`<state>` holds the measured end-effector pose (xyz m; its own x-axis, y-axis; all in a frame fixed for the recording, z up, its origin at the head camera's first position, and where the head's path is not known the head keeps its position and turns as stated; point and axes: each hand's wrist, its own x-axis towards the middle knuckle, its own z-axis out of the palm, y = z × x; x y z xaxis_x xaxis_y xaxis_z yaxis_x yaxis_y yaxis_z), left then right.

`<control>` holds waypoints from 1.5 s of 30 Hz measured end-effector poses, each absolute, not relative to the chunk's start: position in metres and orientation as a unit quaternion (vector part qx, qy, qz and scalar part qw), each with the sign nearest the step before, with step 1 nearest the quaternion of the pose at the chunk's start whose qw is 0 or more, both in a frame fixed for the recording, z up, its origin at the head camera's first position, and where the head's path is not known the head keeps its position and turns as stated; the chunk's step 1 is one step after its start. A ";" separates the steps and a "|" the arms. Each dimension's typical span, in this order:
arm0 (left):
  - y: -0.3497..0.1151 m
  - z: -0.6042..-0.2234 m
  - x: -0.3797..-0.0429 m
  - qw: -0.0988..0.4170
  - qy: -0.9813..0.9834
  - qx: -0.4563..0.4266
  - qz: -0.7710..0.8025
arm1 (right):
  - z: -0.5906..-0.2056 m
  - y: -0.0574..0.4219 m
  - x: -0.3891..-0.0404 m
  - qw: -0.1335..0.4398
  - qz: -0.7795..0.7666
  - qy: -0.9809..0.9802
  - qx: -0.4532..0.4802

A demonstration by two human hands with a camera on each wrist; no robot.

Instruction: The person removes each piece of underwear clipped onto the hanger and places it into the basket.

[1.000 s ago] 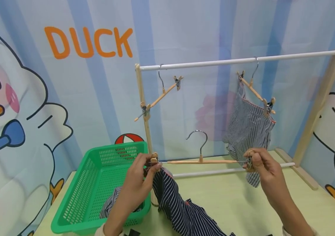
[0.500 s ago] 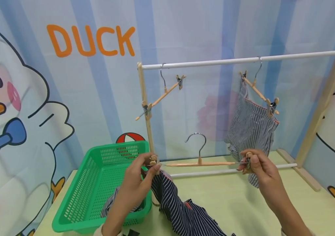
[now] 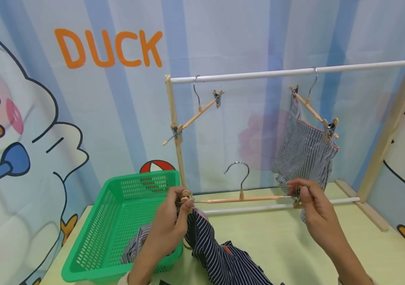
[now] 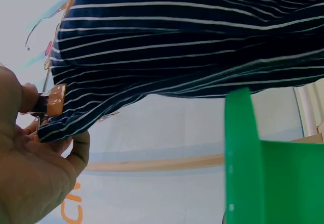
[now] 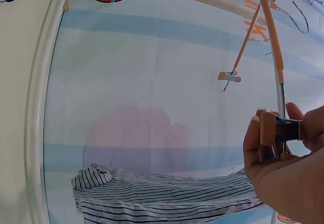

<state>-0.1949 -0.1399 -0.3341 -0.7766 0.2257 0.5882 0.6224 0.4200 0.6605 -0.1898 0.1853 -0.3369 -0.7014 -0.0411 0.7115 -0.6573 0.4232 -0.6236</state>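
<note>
A clip hanger with a wooden bar and metal hook is held level between both hands, hook up. My left hand pinches its left clip; a dark striped garment is caught at its corner there and droops to the table. My right hand holds the right clip between thumb and fingers. No cloth shows in that clip. The garment's lower part runs out of the head view.
A green basket with grey striped cloth inside stands at left. Behind is a rack with a white rail. On it hang a bare clip hanger and one bearing light striped shorts.
The hanger has sunk slightly. My right hand has shifted a little left, and its fingers have changed position around the right clip. My left hand stays nearly in place.
</note>
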 end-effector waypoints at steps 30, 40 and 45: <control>-0.129 -0.336 -0.188 0.274 -0.814 -0.285 -0.426 | -0.339 0.137 -0.188 0.451 0.276 -0.801 0.282; -0.130 -0.331 -0.186 0.217 -0.827 -0.254 -0.452 | -0.337 0.138 -0.192 0.459 0.298 -0.789 0.280; -0.132 -0.331 -0.187 0.224 -0.819 -0.255 -0.462 | -0.339 0.137 -0.192 0.456 0.304 -0.789 0.277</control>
